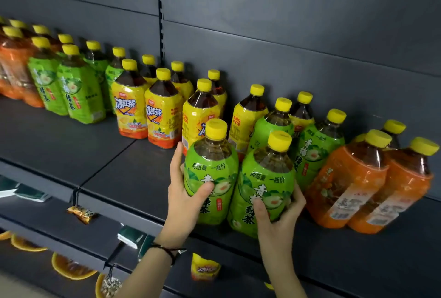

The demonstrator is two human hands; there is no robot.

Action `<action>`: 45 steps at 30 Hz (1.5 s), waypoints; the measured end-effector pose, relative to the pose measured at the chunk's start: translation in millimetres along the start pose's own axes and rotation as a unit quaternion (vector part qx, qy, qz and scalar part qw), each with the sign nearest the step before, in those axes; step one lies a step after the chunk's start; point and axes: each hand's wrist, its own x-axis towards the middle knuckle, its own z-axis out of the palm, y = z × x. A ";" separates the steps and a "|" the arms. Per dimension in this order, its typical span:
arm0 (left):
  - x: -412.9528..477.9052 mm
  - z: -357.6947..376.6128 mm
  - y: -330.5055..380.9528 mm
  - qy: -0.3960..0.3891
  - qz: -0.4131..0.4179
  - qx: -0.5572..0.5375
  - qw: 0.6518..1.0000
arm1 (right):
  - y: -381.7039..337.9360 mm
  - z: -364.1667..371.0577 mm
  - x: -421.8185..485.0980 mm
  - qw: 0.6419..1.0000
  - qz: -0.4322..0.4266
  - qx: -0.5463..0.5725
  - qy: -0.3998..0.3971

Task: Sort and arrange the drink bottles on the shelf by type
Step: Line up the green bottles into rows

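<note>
On the shelf [71,149], a row of green bottles [71,90] stands far left, with yellow bottles [148,111] next along. Mid-shelf, near the front edge, the left hand [186,192] wraps one green bottle [214,166], thumb across its label. The right hand [279,211] grips a second green bottle [267,178] low down, just beside the first. Orange bottles [367,183] crowd close on the right. Judging by the task, both held ones belong with the green row: lift straight up to clear the neighbours, keep each upright, and set them beside their own kind
</note>
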 end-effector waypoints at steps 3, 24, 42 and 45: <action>-1.2 -14.8 8.3 0.011 0.007 0.008 1.000 | -0.5 11.3 2.4 1.000 0.014 0.007 -0.026; 42.2 -352.8 97.8 0.157 0.005 0.035 0.987 | -29.9 325.4 -87.3 0.991 0.053 0.073 -0.100; 153.3 -464.6 68.5 0.129 -0.008 -0.010 0.992 | -4.6 462.3 -44.9 0.999 0.012 0.050 -0.012; 185.1 -459.3 47.6 0.103 -0.013 -0.011 0.995 | 5.5 465.5 -23.7 0.999 0.022 0.046 0.004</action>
